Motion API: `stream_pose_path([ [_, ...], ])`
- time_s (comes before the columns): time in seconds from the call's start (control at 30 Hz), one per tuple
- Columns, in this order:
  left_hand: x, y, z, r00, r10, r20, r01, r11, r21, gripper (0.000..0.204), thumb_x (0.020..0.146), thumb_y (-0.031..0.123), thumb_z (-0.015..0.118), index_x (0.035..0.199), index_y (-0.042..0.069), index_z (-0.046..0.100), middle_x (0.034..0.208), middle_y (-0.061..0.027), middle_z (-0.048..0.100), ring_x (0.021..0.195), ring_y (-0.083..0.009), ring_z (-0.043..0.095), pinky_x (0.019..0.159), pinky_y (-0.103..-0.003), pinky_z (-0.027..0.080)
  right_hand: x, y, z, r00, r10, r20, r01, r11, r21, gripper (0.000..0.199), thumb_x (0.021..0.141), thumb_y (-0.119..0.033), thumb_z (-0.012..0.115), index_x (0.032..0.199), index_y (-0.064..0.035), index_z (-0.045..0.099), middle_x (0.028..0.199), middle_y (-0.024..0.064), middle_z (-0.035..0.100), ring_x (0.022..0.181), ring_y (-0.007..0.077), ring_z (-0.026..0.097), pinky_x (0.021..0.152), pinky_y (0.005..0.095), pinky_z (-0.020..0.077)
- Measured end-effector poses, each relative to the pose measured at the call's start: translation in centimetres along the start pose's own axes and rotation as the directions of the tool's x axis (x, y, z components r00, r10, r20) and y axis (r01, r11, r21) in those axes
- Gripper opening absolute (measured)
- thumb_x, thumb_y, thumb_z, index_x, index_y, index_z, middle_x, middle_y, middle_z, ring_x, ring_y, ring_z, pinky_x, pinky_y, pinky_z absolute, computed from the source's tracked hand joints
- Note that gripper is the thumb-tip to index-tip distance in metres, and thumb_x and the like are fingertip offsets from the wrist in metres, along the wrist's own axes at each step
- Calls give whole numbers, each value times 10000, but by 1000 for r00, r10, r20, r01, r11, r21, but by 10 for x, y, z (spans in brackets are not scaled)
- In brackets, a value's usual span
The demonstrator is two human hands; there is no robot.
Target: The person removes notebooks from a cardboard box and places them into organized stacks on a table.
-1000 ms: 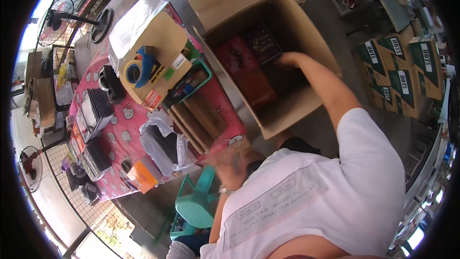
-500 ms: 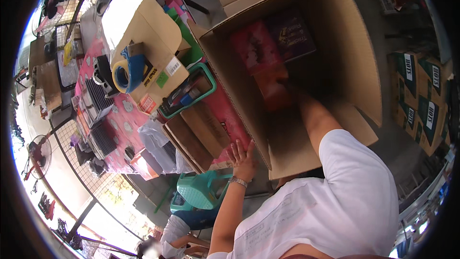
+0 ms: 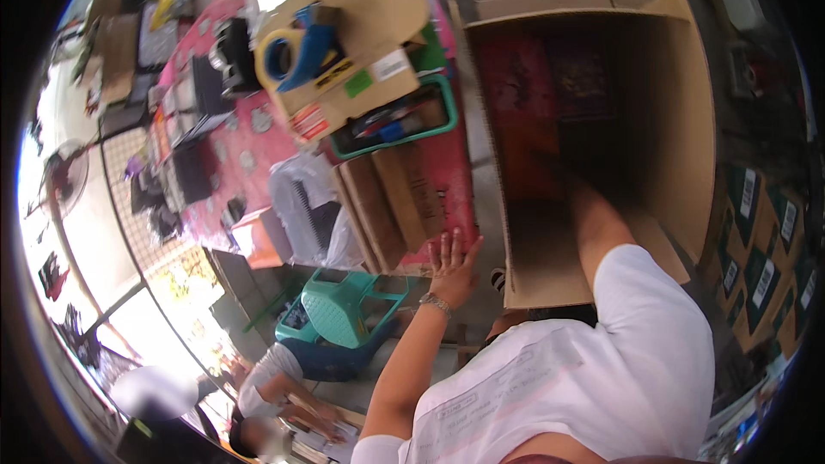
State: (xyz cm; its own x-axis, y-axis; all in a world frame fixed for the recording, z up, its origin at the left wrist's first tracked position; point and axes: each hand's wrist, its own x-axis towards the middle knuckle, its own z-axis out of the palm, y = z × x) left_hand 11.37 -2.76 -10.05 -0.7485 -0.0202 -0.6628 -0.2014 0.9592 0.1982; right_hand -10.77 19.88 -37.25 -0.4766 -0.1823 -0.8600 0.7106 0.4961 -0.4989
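A tall open cardboard box (image 3: 666,112) stands to the right of the table. My right arm reaches deep into it, and my right hand (image 3: 563,177) is dark and blurred beside an orange package (image 3: 530,159); its fingers cannot be made out. Further in lie a red package (image 3: 514,77) and a purple one (image 3: 582,77), both flat. My left hand (image 3: 455,270) rests on the edge of the pink-covered table (image 3: 453,163), fingers spread, holding nothing. Close to its fingertips are narrow brown cartons (image 3: 407,193).
A green basket (image 3: 449,112) of tools and a blue tape dispenser (image 3: 311,56) on cardboard sit on the table. Teal stools (image 3: 339,314) and a seated person (image 3: 275,382) are at lower left. Green-and-brown cartons (image 3: 756,249) are stacked at right.
The whole view has shifted, so the box sits further right and lower. My right arm is still inside it, and my left hand stays spread at the table's edge.
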Motion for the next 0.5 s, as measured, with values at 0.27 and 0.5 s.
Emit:
stream_pose_path([
  [0.27,-14,-5,14,992,89,-92,-87,996,21,963,771,336,733,1551,261,173,1620,-173,-2,1490,-390,-2,1162,-609,17,-103,-30,-19,993,-55,-102,49,997,-60,680,898,-472,623,1368,7,510,1366,158,535,1251,215,506,1050,319,388],
  [0.5,-24,-17,-11,957,183,-225,-224,959,-174,761,824,352,688,1485,165,359,1580,-211,190,1468,-361,183,1169,-571,146,-291,-116,-47,824,-485,-294,499,866,-30,561,817,-239,777,1267,12,555,1144,82,638,1012,157,603,897,313,483],
])
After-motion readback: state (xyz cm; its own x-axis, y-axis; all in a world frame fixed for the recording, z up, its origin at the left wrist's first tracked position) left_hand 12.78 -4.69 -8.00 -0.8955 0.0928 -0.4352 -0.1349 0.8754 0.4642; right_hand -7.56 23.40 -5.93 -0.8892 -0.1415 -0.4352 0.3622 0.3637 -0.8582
